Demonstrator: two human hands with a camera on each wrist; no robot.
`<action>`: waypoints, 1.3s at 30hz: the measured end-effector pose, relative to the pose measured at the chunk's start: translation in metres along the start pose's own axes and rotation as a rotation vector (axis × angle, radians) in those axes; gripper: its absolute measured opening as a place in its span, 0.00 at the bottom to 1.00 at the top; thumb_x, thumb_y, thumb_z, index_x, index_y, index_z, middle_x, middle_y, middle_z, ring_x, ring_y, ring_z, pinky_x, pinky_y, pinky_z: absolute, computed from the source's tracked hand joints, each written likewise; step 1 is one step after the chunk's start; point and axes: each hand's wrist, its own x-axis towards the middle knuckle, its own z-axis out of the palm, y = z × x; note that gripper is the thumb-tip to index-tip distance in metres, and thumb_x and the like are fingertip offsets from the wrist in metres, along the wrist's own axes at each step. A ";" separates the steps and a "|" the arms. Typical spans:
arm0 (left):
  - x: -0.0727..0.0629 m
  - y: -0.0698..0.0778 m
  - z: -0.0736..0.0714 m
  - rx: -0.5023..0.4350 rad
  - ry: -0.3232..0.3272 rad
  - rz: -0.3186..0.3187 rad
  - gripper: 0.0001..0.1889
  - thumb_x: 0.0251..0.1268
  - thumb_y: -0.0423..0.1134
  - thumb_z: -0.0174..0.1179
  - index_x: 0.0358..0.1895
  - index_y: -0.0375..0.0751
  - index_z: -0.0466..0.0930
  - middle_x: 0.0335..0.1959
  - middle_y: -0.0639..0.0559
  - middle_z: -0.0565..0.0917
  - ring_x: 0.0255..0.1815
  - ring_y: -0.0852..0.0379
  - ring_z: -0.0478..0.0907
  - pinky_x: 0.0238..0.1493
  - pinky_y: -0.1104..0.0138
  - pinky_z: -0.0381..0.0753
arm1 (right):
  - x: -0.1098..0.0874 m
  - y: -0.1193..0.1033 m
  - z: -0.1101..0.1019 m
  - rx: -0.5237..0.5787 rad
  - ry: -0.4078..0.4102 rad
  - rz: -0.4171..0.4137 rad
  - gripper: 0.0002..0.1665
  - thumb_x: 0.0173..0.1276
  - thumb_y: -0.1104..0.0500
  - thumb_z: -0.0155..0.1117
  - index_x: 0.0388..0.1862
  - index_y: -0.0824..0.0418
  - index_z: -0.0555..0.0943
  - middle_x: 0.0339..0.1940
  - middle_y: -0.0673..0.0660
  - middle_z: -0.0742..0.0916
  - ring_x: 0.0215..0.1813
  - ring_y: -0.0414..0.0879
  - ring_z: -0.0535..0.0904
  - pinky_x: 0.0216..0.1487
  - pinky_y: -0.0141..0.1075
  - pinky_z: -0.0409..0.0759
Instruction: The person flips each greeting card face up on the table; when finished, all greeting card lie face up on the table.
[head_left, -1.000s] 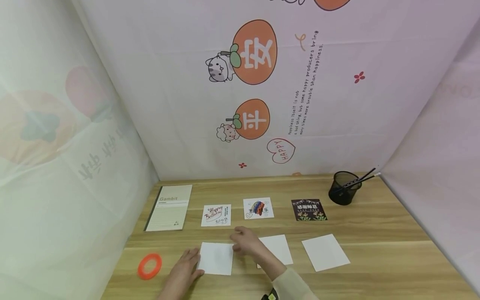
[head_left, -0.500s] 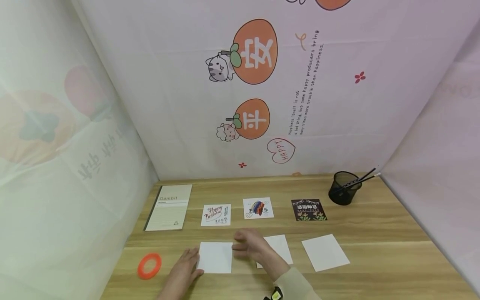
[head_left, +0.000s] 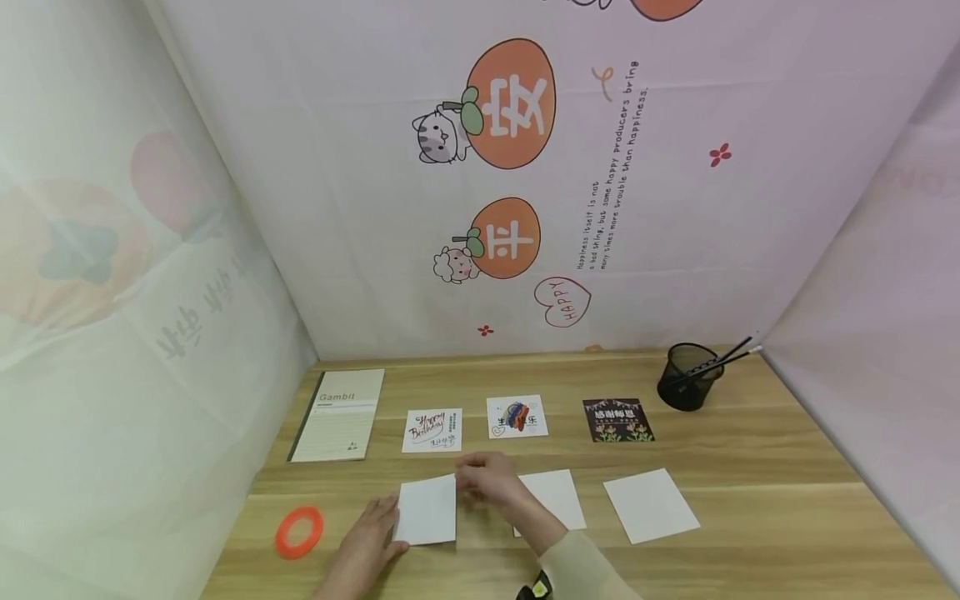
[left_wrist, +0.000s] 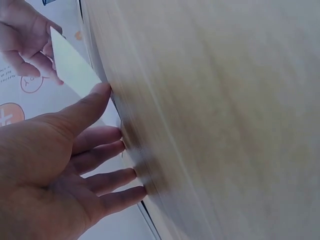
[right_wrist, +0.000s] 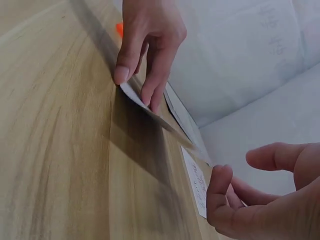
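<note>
A square white card (head_left: pixel 426 512) lies at the front left of the table, its right side raised so that it slopes. My left hand (head_left: pixel 366 537) rests against its left side, fingers extended and fingertips down on the tabletop. In the left wrist view the thumb touches the near corner of the card (left_wrist: pixel 75 65). My right hand (head_left: pixel 491 485) is at the raised right edge. In the right wrist view this hand's bent index finger (right_wrist: pixel 220 175) meets the edge, while its thumb stands apart from it.
Two more blank white cards (head_left: pixel 651 505) (head_left: pixel 558 493) lie to the right. Behind stand a birthday card (head_left: pixel 432 431), a burger-picture card (head_left: pixel 517 417) and a dark flowered card (head_left: pixel 618 420). A notebook (head_left: pixel 337 417), orange tape roll (head_left: pixel 281 535) and black mesh pen cup (head_left: pixel 686 387) sit around them.
The card's right side has come up from lying flat. My right hand has shifted slightly left with that edge. The left hand has stayed in place.
</note>
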 end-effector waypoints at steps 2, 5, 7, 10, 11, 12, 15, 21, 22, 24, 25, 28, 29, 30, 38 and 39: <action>0.000 -0.001 0.001 0.005 -0.005 0.003 0.29 0.48 0.40 0.72 0.52 0.24 0.77 0.60 0.30 0.74 0.60 0.26 0.68 0.60 0.41 0.69 | 0.001 -0.001 0.002 -0.051 0.005 -0.039 0.19 0.60 0.66 0.64 0.49 0.76 0.79 0.32 0.60 0.86 0.29 0.43 0.80 0.31 0.35 0.82; 0.000 -0.001 0.002 0.016 -0.003 0.008 0.28 0.48 0.41 0.72 0.51 0.24 0.78 0.59 0.29 0.74 0.60 0.26 0.68 0.60 0.41 0.69 | 0.001 -0.001 0.005 -0.103 0.000 -0.083 0.17 0.58 0.68 0.66 0.46 0.76 0.81 0.28 0.57 0.86 0.26 0.42 0.78 0.28 0.33 0.79; 0.000 -0.001 0.002 0.019 0.000 0.011 0.28 0.48 0.41 0.72 0.50 0.24 0.78 0.58 0.29 0.75 0.59 0.26 0.68 0.60 0.41 0.69 | 0.000 0.000 0.007 -0.118 -0.009 -0.096 0.16 0.58 0.69 0.66 0.44 0.76 0.81 0.26 0.56 0.85 0.24 0.40 0.77 0.26 0.32 0.77; -0.001 0.000 0.002 0.024 0.003 0.017 0.27 0.48 0.40 0.72 0.50 0.25 0.78 0.58 0.29 0.75 0.59 0.26 0.69 0.60 0.42 0.69 | 0.000 0.000 0.011 -0.131 -0.016 -0.097 0.15 0.57 0.69 0.67 0.43 0.76 0.81 0.26 0.57 0.86 0.23 0.39 0.76 0.25 0.31 0.76; -0.001 0.001 0.002 0.027 0.004 0.021 0.27 0.49 0.40 0.72 0.50 0.25 0.78 0.58 0.30 0.75 0.59 0.26 0.69 0.60 0.42 0.70 | 0.000 0.000 0.012 -0.135 -0.018 -0.097 0.15 0.57 0.69 0.67 0.43 0.76 0.81 0.26 0.57 0.86 0.23 0.39 0.76 0.26 0.31 0.77; -0.001 0.001 0.001 0.029 0.004 0.026 0.27 0.49 0.40 0.72 0.50 0.25 0.78 0.58 0.30 0.75 0.59 0.27 0.69 0.60 0.42 0.70 | 0.000 0.000 0.013 -0.140 -0.019 -0.096 0.15 0.57 0.69 0.67 0.43 0.76 0.81 0.26 0.57 0.86 0.23 0.39 0.77 0.26 0.32 0.77; -0.002 0.001 0.001 0.033 0.003 0.034 0.27 0.50 0.40 0.72 0.51 0.25 0.78 0.58 0.30 0.75 0.59 0.27 0.69 0.59 0.42 0.70 | 0.000 0.000 0.017 -0.166 -0.022 -0.097 0.16 0.58 0.66 0.68 0.44 0.75 0.82 0.28 0.57 0.86 0.25 0.41 0.78 0.29 0.35 0.81; -0.002 0.002 0.002 0.033 0.010 0.031 0.26 0.50 0.41 0.72 0.50 0.26 0.80 0.58 0.29 0.75 0.59 0.27 0.70 0.57 0.41 0.71 | 0.000 0.005 0.023 -0.157 -0.060 -0.080 0.18 0.71 0.56 0.58 0.46 0.72 0.81 0.33 0.57 0.86 0.30 0.42 0.80 0.34 0.40 0.83; -0.002 0.002 0.002 0.028 0.011 0.028 0.26 0.50 0.41 0.71 0.50 0.26 0.80 0.58 0.30 0.75 0.59 0.27 0.70 0.57 0.40 0.71 | 0.000 0.006 0.024 -0.140 -0.069 -0.073 0.20 0.74 0.55 0.54 0.47 0.72 0.80 0.33 0.57 0.86 0.30 0.42 0.79 0.34 0.39 0.82; -0.002 0.001 0.002 0.019 0.011 0.028 0.25 0.50 0.41 0.72 0.49 0.27 0.80 0.58 0.29 0.75 0.59 0.26 0.70 0.57 0.40 0.71 | 0.000 0.008 0.025 -0.096 -0.086 -0.059 0.23 0.78 0.54 0.46 0.49 0.73 0.79 0.33 0.59 0.86 0.30 0.42 0.79 0.33 0.40 0.83; -0.002 0.002 0.002 0.015 0.011 0.027 0.25 0.50 0.41 0.71 0.49 0.27 0.80 0.58 0.29 0.75 0.59 0.26 0.69 0.57 0.40 0.71 | 0.000 0.009 0.025 -0.072 -0.091 -0.054 0.25 0.78 0.54 0.43 0.51 0.74 0.78 0.33 0.59 0.86 0.29 0.42 0.80 0.33 0.40 0.83; -0.002 0.001 0.001 -0.003 -0.001 0.019 0.26 0.50 0.41 0.71 0.50 0.27 0.80 0.58 0.30 0.75 0.60 0.26 0.69 0.58 0.40 0.70 | 0.001 0.010 0.025 -0.027 -0.109 -0.037 0.27 0.80 0.53 0.38 0.54 0.74 0.76 0.34 0.59 0.85 0.31 0.44 0.80 0.35 0.42 0.85; -0.002 0.001 0.001 -0.002 -0.004 0.018 0.26 0.50 0.41 0.71 0.50 0.27 0.80 0.58 0.30 0.75 0.60 0.27 0.69 0.58 0.40 0.70 | 0.001 0.010 0.025 -0.019 -0.114 -0.032 0.27 0.80 0.54 0.37 0.54 0.74 0.76 0.34 0.59 0.85 0.31 0.44 0.80 0.36 0.42 0.85; -0.002 0.001 0.001 -0.002 -0.009 0.015 0.25 0.51 0.42 0.71 0.50 0.27 0.80 0.59 0.30 0.75 0.60 0.27 0.69 0.58 0.41 0.70 | 0.001 0.009 0.024 -0.012 -0.119 -0.028 0.27 0.80 0.54 0.37 0.54 0.74 0.76 0.35 0.59 0.85 0.32 0.45 0.80 0.37 0.42 0.85; -0.002 0.002 -0.001 -0.011 -0.031 0.003 0.24 0.55 0.45 0.68 0.50 0.32 0.82 0.59 0.33 0.76 0.61 0.28 0.69 0.59 0.39 0.70 | 0.003 0.011 0.021 0.025 -0.169 -0.048 0.25 0.80 0.54 0.38 0.51 0.72 0.78 0.40 0.61 0.86 0.44 0.63 0.83 0.42 0.46 0.84; -0.001 0.002 -0.001 -0.011 -0.037 0.001 0.24 0.55 0.46 0.68 0.50 0.32 0.82 0.59 0.33 0.76 0.61 0.28 0.69 0.59 0.39 0.69 | 0.004 0.012 0.021 0.015 -0.174 -0.057 0.24 0.79 0.55 0.40 0.50 0.71 0.78 0.40 0.61 0.86 0.45 0.64 0.83 0.41 0.46 0.84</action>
